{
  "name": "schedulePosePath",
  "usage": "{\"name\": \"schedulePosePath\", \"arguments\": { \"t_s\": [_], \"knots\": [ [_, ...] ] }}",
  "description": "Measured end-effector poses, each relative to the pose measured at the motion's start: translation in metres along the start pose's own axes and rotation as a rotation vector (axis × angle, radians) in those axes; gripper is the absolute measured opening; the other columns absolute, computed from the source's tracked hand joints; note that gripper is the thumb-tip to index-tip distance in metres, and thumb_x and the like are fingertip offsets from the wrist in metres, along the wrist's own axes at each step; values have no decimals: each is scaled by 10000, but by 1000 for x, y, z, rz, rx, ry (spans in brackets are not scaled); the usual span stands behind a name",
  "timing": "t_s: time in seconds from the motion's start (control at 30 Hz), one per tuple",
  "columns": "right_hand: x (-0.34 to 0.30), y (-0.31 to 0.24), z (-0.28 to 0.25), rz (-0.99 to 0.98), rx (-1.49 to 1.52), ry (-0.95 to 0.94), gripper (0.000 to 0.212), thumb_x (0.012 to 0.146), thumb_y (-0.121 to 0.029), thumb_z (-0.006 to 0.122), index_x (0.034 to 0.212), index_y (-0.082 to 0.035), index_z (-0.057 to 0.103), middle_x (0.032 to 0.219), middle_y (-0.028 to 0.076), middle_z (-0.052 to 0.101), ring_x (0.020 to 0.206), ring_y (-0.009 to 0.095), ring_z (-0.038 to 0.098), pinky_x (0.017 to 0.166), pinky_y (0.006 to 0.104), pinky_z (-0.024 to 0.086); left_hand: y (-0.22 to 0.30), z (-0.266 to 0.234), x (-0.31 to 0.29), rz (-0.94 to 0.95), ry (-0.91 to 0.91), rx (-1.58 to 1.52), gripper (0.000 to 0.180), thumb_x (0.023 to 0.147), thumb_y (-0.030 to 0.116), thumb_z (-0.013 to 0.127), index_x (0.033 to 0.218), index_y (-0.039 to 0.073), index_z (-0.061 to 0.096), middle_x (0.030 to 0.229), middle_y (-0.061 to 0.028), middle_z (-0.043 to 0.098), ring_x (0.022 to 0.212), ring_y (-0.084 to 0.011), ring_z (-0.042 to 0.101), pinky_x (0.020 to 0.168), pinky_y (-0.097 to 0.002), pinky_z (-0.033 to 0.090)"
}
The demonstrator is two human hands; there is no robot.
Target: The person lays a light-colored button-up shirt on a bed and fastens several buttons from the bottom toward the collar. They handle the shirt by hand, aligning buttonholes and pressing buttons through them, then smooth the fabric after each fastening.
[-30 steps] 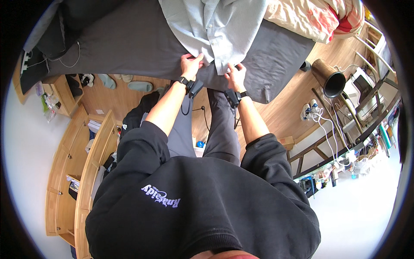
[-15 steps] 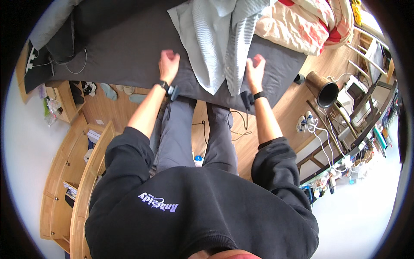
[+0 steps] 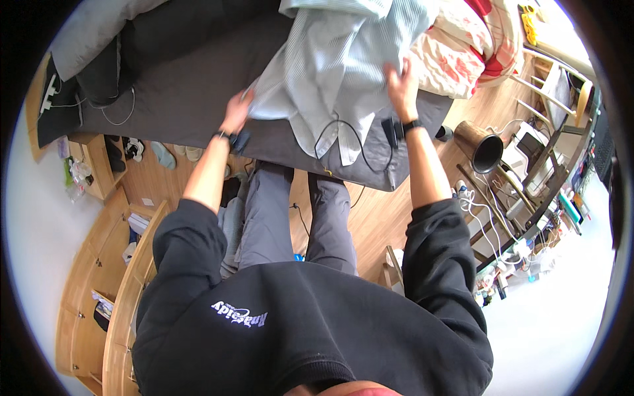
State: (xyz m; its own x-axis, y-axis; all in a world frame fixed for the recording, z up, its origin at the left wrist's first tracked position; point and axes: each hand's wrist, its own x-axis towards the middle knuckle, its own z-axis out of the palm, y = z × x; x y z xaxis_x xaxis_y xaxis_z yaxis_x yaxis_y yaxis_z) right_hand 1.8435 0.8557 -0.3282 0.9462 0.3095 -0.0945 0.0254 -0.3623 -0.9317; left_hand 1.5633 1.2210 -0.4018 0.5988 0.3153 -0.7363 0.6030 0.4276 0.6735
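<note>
A pale blue, finely striped shirt [image 3: 330, 72] lies rumpled on the dark grey bed sheet [image 3: 185, 86], its lower end near the bed's front edge. My left hand [image 3: 236, 112] is closed on the shirt's left edge and pulls that part out sideways. On the other side my right hand [image 3: 403, 89] pinches the cloth of the right edge. Both wrists wear black straps with small dark devices. From the right one a black cable [image 3: 360, 148] loops over the shirt's lower end. The shirt's far end runs out of the picture's top.
A crumpled cream and red quilt [image 3: 456, 53] is heaped at the far right of the bed. A bin [image 3: 479, 146] lies tilted beside a cluttered desk with white cables [image 3: 479, 211]. At the left stand wooden cabinets [image 3: 125, 264], a power strip [image 3: 48, 92] and shoes [image 3: 133, 148].
Both hands have gone from beside the shirt to gripping its edges. The shirt is spread wider to the left, and the cable now lies across its lower end.
</note>
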Motion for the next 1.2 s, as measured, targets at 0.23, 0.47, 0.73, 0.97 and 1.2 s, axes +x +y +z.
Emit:
{"name": "schedulePosePath", "arguments": {
  "t_s": [0.23,0.47,0.73,0.97,1.2],
  "knots": [
    [-185,11,-18,387,-337,-790,455,866,-242,784,1244,-43,631,1053,155,694,966,281,685,876,387,538,-64,-96,-136,-413,127,910,563,808,230,846,1241,-29,598,1094,-151,700,973,-277,676,846,-408,556],
    [-107,63,-12,262,6,178,515,915,-93,668,1387,-3,482,1344,154,573,1266,284,559,1127,393,407,58,69,-36,760,69,927,553,858,331,798,1280,30,607,1315,-187,604,1285,-345,548,1093,-425,446],
    [-56,67,15,328,-421,-267,362,894,-275,687,1143,-13,674,1009,234,720,975,390,712,860,448,551,34,177,-17,554,-61,1107,1089,678,116,881,1566,146,252,1534,-337,335,1404,-511,387,1191,-524,357],
    [-143,160,-166,756,-726,101,356,959,-315,593,965,29,687,976,236,708,939,405,684,826,444,540,61,-9,-32,277,32,1373,404,863,48,594,1249,140,672,1210,-166,696,1126,-362,660,954,-450,534],
    [-148,90,-94,251,-637,130,515,843,-143,691,1326,-24,559,1324,211,583,1222,376,549,1075,480,427,77,30,-44,793,-4,1532,670,764,241,805,1372,123,551,1229,-111,569,1137,-327,566,963,-450,507]
  ]
}}
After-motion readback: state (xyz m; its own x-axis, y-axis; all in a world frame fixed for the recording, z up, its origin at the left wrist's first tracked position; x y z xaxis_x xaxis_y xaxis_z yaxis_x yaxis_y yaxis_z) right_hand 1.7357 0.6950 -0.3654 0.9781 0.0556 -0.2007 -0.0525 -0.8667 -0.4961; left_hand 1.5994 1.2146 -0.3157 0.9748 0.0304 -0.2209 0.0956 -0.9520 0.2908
